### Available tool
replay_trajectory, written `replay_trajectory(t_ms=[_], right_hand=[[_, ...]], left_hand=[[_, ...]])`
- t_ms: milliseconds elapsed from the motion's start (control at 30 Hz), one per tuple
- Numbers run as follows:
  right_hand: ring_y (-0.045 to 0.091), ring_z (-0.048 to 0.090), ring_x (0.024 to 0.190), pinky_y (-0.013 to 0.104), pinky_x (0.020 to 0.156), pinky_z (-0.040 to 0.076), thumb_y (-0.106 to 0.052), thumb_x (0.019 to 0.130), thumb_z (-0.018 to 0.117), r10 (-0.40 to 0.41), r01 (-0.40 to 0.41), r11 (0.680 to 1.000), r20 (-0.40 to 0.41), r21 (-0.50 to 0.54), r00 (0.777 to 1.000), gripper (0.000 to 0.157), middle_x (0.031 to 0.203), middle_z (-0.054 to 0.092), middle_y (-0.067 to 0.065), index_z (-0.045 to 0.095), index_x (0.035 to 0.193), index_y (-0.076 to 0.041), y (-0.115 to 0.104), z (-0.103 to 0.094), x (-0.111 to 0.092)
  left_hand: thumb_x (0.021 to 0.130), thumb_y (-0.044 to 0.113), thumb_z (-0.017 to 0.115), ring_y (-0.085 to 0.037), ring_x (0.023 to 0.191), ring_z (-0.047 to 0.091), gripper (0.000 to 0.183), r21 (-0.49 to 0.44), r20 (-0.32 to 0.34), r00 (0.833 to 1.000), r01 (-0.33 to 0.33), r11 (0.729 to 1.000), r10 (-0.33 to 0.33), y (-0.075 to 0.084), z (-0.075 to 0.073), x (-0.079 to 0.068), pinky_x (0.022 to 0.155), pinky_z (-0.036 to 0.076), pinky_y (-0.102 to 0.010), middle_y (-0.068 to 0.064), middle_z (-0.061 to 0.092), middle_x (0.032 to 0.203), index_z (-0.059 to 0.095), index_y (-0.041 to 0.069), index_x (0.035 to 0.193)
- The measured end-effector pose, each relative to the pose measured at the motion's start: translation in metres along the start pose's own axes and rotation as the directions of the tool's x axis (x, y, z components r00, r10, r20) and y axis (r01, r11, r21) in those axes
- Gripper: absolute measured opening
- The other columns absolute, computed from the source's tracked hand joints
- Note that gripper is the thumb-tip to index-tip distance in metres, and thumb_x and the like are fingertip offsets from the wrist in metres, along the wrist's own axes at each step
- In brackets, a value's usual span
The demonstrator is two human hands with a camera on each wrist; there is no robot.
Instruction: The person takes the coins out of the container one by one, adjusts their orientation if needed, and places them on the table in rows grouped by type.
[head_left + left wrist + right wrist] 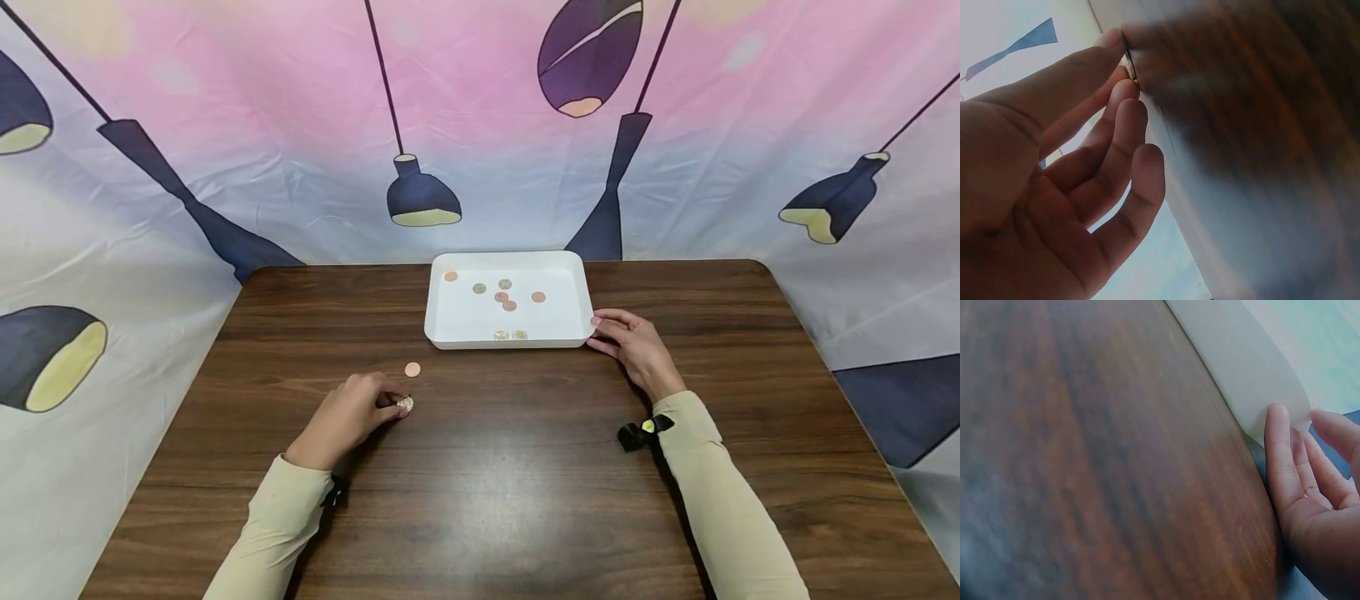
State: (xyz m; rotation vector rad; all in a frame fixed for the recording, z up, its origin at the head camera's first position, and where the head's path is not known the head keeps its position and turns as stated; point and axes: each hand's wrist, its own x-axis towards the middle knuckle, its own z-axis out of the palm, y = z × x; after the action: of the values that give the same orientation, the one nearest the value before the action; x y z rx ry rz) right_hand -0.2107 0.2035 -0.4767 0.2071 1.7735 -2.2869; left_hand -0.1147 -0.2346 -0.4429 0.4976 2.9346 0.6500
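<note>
My left hand (pixel 352 417) pinches a shiny coin (pixel 406 404) between thumb and fingertips, low over the table. In the left wrist view the coin (pixel 1129 64) shows edge-on at the fingertips, while the other fingers curve loosely below. A copper-coloured coin (pixel 412 369) lies flat on the table just beyond that hand. Farther back stands a shallow white tray (pixel 465 321) with several copper and duller coins spread on its bottom. At its front right corner my right hand (pixel 636 346) holds the tray, with fingertips on the wall (pixel 1250 394) and rim.
Dark wood-grain table (pixel 510 492) carries everything, its far edge just behind the tray. A cloth backdrop (pixel 300 108) printed with hanging lamps is behind it. Black straps (pixel 643 432) sit at the wrists, by the light sleeves.
</note>
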Motion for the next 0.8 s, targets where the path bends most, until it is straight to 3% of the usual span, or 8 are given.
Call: replay_trajectory(t_ms=[200, 400, 800], right_hand=[[0.015, 0.070, 0.094, 0.029, 0.088, 0.061, -0.005, 0.103, 0.068, -0.005, 0.005, 1.000, -0.008, 0.003, 1.000, 0.031, 0.104, 0.072, 0.003, 0.061, 0.132, 0.005, 0.0006, 0.0008, 0.0021], [0.015, 0.069, 0.095, 0.028, 0.089, 0.061, -0.005, 0.104, 0.066, -0.008, 0.008, 1.000, 0.006, -0.004, 1.000, 0.040, 0.105, 0.071, 0.005, 0.054, 0.139, 0.010, 0.0014, -0.0007, 0.0021], [0.014, 0.069, 0.095, 0.028, 0.090, 0.061, -0.005, 0.104, 0.066, 0.003, -0.003, 1.000, 0.011, 0.005, 1.000, 0.040, 0.103, 0.072, 0.003, 0.053, 0.139, 0.010, 0.0008, -0.0022, 0.0019]], left_hand=[[0.091, 0.019, 0.085, -0.002, 0.071, 0.065, 0.011, -0.019, -0.001, 1.000, -0.026, 0.999, 0.026, -0.0031, 0.0012, 0.0026, 0.065, 0.055, -0.033, 0.010, 0.072, 0.081, 0.084, 0.014, 0.100], [0.092, 0.016, 0.083, -0.002, 0.073, 0.066, 0.009, -0.034, 0.002, 0.997, -0.075, 0.997, 0.075, -0.0044, 0.0014, 0.0038, 0.066, 0.055, -0.029, 0.009, 0.074, 0.083, 0.083, 0.013, 0.100], [0.093, 0.019, 0.083, -0.002, 0.074, 0.065, 0.008, 0.000, 0.030, 0.998, -0.054, 0.999, 0.054, -0.0022, -0.0004, 0.0035, 0.066, 0.055, -0.033, 0.012, 0.072, 0.082, 0.083, 0.017, 0.100]])
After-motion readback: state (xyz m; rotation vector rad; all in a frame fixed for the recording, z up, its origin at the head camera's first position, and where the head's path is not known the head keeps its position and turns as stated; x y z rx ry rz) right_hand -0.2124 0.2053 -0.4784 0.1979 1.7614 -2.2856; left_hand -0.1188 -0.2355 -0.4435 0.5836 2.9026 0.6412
